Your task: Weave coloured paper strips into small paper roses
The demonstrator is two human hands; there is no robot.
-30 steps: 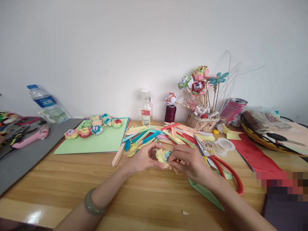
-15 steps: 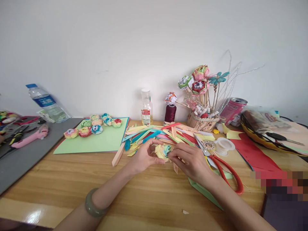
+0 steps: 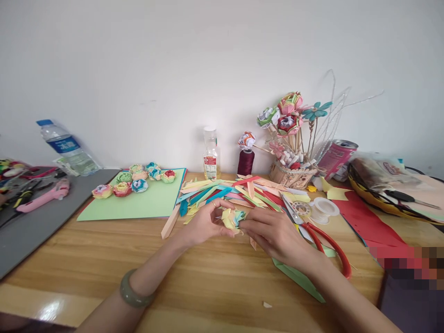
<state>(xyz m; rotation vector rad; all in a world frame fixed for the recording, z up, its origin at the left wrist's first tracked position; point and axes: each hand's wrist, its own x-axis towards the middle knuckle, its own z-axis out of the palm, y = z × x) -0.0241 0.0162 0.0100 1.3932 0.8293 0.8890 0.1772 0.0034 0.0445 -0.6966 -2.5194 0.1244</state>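
Observation:
A yellow and blue paper flower (image 3: 230, 218) is held between my two hands over the front of the table. My left hand (image 3: 204, 225) grips its left side, thumb below and fingers behind. At its right edge, the fingers of my right hand (image 3: 268, 230) pinch the blue folds; the fingertips are partly hidden. Behind the hands lies a heap of folded paper strips (image 3: 208, 190) in many colours. Red-handled scissors (image 3: 326, 245) rest just right of my right hand, partly over green paper (image 3: 300, 280).
Several finished paper flowers (image 3: 139, 185) sit on green sheets (image 3: 114, 209) at left. A pink glue gun (image 3: 48, 196) and water bottle (image 3: 67, 148) stand farther left. Behind are a glue bottle (image 3: 210, 155), a thread spool (image 3: 246, 163) and a flower basket (image 3: 293, 175). Right: a white spool (image 3: 324, 209), red paper (image 3: 373, 222).
Both hands stay on the paper flower. The right fingers have shifted slightly left against it, and the flower has tilted a little.

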